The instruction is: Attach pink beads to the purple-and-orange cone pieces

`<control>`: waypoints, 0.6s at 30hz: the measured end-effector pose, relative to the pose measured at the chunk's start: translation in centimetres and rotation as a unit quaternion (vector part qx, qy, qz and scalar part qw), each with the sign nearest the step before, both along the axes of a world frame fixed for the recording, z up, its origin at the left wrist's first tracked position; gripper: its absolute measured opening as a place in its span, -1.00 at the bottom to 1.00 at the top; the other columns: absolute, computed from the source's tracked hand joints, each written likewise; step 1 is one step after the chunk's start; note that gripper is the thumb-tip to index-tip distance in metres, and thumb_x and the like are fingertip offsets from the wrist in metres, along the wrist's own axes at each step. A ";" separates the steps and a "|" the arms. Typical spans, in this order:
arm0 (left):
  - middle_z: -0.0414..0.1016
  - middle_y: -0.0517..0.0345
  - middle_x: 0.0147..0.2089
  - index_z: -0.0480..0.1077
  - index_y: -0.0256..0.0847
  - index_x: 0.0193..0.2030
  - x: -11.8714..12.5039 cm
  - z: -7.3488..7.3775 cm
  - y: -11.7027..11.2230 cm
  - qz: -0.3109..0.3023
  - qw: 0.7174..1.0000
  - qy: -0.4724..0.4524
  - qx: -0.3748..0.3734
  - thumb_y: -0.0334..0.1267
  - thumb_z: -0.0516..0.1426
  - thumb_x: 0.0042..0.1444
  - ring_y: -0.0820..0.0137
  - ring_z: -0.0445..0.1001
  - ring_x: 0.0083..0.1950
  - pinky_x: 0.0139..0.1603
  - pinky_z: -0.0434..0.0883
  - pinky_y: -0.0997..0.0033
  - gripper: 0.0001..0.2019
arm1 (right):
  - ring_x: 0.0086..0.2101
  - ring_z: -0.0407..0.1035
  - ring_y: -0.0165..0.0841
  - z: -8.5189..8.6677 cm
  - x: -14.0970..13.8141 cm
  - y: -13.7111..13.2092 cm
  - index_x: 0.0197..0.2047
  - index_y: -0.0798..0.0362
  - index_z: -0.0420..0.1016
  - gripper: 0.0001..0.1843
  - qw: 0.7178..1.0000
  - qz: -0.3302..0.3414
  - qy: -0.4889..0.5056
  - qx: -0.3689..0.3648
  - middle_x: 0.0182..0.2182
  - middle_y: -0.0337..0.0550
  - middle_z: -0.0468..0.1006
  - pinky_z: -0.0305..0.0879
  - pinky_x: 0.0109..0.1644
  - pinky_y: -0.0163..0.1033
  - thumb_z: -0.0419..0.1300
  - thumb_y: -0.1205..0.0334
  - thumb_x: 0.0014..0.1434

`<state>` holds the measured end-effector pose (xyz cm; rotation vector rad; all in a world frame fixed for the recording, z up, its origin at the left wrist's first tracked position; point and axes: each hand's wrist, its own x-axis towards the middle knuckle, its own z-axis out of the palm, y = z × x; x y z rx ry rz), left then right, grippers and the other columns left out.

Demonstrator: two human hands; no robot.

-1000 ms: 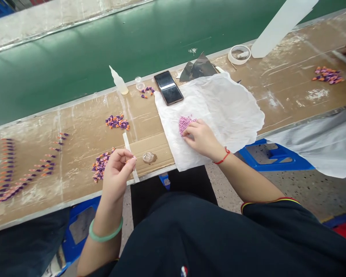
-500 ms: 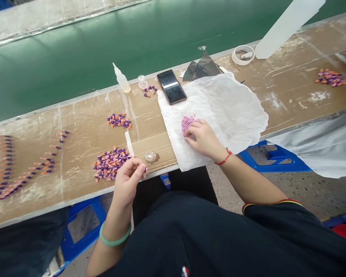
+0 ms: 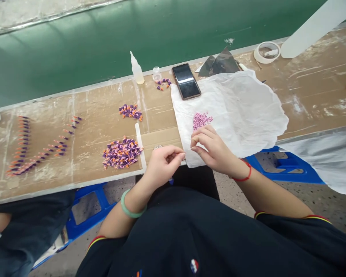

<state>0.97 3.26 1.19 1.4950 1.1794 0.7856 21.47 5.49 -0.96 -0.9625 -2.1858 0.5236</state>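
Note:
My left hand [image 3: 164,163] is at the bench's near edge, its fingers pinched on a tiny piece I cannot make out. My right hand [image 3: 212,148] is a short way to its right, fingers curled in a pinch over the near edge of a white crumpled sheet [image 3: 248,111]. A small heap of pink beads [image 3: 201,119] lies on that sheet just beyond my right hand. A pile of purple-and-orange pieces [image 3: 121,152] sits on the cardboard left of my left hand, beside a white strip [image 3: 140,144].
A phone [image 3: 186,80], a glue bottle [image 3: 137,70], a small clear cup [image 3: 156,73] and a tape roll [image 3: 265,52] stand along the far edge by the green belt [image 3: 103,42]. Rows of purple-orange pieces [image 3: 37,144] lie at left. A person's leg [image 3: 23,231] is at lower left.
My right hand has drawn back from the pink beads toward the near edge. My left hand has moved right, close to it. The camera view has shifted.

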 end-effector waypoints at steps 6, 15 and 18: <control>0.48 0.16 -0.51 0.47 -0.21 -0.42 0.5 0.6 0.1 -0.012 0.998 -0.051 -0.015 -0.18 0.15 0.15 0.43 0.38 -0.47 -0.43 0.33 0.46 -0.81 | -0.23 0.26 -0.18 2.6 -1.0 -1.2 -0.28 -0.01 0.27 -0.84 0.999 0.011 -0.013 0.042 -0.28 -0.07 0.43 0.22 -0.12 -0.02 0.02 0.39 0.35; 0.35 0.21 -0.57 0.46 -0.22 -0.45 0.4 0.6 -0.2 -0.014 0.999 0.014 0.034 -0.22 0.12 0.14 0.47 0.22 -0.54 -0.52 0.18 0.47 -0.80 | -0.26 0.20 -0.16 2.9 -1.7 -1.7 -0.33 0.01 0.31 -0.77 0.996 0.015 -0.063 0.067 -0.35 -0.04 0.41 0.23 -0.13 0.01 -0.02 0.42 0.34; 0.30 0.24 -0.59 0.44 -0.22 -0.49 0.5 0.4 -0.3 0.002 0.999 0.016 0.046 -0.25 0.12 0.09 0.49 0.18 -0.55 -0.53 0.15 0.47 -0.82 | -0.28 0.20 -0.18 3.0 -1.8 -1.8 -0.33 0.01 0.30 -0.78 0.995 0.015 -0.067 0.073 -0.36 -0.05 0.41 0.24 -0.16 -0.02 -0.01 0.45 0.34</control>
